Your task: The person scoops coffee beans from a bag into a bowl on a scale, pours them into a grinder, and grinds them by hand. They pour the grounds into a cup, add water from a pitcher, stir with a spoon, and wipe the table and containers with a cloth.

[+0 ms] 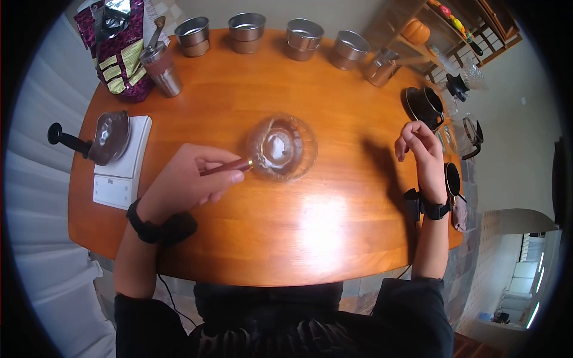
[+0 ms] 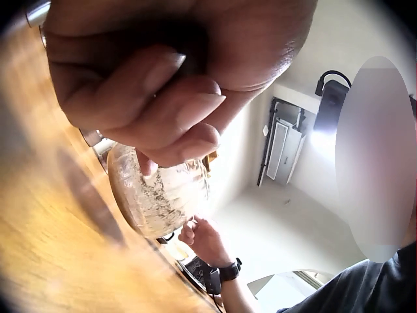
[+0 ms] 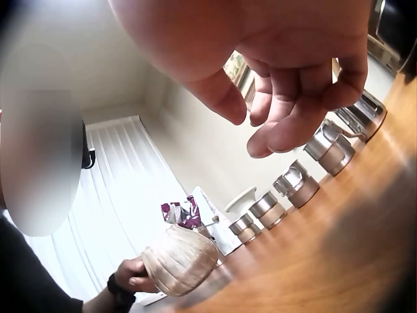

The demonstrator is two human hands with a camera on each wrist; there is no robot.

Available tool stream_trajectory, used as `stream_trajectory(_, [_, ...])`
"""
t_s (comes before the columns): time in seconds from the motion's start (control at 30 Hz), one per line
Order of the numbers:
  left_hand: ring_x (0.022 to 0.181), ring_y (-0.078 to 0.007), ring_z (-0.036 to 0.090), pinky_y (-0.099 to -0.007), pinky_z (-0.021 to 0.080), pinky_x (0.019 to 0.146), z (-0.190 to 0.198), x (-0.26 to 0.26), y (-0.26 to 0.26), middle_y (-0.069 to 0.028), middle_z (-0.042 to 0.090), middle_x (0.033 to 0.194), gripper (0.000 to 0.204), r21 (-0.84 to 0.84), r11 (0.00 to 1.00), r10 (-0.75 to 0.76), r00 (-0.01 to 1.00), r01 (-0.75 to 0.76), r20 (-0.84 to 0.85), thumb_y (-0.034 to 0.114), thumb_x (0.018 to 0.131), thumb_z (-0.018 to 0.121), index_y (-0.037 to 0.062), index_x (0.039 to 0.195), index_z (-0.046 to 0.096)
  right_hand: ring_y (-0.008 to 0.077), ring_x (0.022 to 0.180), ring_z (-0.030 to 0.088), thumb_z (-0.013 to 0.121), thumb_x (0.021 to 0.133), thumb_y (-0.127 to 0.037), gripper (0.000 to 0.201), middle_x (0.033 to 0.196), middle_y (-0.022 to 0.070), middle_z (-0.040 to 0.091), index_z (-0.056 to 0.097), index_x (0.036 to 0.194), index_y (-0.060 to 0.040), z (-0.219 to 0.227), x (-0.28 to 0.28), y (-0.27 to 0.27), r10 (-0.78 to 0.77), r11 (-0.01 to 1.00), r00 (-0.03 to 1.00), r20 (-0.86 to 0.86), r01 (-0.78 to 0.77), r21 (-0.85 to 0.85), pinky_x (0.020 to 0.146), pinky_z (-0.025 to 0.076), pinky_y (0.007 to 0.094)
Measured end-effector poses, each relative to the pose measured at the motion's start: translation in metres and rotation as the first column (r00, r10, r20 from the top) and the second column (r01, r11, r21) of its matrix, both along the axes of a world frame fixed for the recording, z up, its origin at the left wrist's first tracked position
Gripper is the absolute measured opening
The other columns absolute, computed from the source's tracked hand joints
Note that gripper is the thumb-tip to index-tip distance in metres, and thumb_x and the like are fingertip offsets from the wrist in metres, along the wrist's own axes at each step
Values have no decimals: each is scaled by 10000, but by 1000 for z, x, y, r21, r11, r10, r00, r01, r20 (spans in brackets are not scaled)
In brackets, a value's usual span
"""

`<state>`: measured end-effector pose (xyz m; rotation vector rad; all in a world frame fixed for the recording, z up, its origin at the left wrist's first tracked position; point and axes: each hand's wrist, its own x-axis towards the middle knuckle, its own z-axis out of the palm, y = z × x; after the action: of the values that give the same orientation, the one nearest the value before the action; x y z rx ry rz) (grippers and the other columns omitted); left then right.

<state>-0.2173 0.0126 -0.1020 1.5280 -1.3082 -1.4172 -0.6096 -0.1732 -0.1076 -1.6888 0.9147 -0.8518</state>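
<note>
My left hand (image 1: 194, 176) grips the brown handle (image 1: 240, 165) of a round, clear glass vessel (image 1: 280, 148) over the middle of the wooden table. In the left wrist view, the curled fingers of that hand (image 2: 146, 98) are close to the ribbed glass vessel (image 2: 156, 195). Off to the right, my right hand (image 1: 424, 155) is raised with bent, relaxed fingers and nothing in it. The right wrist view shows this hand (image 3: 280, 72) large at the top and the glass vessel (image 3: 182, 261) below, held away from it. Whether the vessel touches the table is unclear.
Several metal cups (image 1: 247, 34) line the back edge. A grinder (image 1: 161, 70) and a purple bag (image 1: 122, 53) stand back left. At the left, a dark-handled vessel (image 1: 110, 138) rests on a white scale (image 1: 122, 173). A black cup (image 1: 427, 104) is at the right.
</note>
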Motion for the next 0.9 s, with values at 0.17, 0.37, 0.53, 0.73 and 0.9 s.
stream_trajectory(0.17, [525,-29,487,-196,350,488,-7,-1,-4,13,587,641,299,52,998,25,998,-22,-50,195,1017,652,-59,1154,726,98,683,602,606,1060,-201,154,753,23,632,616,1020,-53,4,5,7,-3,987,1000,2,3,162,600,459,238])
stream_trajectory(0.37, [524,-27,474,-199,344,492,-6,-1,-4,22,572,632,286,6,1000,19,999,-19,28,170,998,671,-66,1148,729,89,672,603,618,1056,-224,168,747,22,638,621,1006,-63,5,6,10,27,982,1000,0,-27,189,591,449,230])
stream_trajectory(0.53, [545,-20,476,-200,352,493,-7,0,-1,29,598,660,285,-3,1000,12,1000,-12,6,197,999,712,-20,1178,751,87,666,603,619,1056,-226,171,748,25,643,622,1002,-64,4,7,10,26,980,1000,-7,-24,200,593,451,230])
stream_trajectory(0.73, [545,-23,485,-199,351,492,-7,-2,1,29,595,660,290,-34,999,13,1000,-14,-16,191,999,711,-20,1195,750,86,670,604,616,1058,-226,172,746,23,638,621,1001,-64,3,8,11,41,978,999,-12,-38,204,592,456,233])
stream_trajectory(0.9, [525,-29,467,-200,334,487,-7,-3,3,25,573,639,311,-60,993,100,991,-105,-88,206,1032,656,-43,1202,731,88,679,607,614,1060,-227,172,741,20,630,620,1000,-66,3,8,11,38,978,999,-13,-34,206,593,457,235])
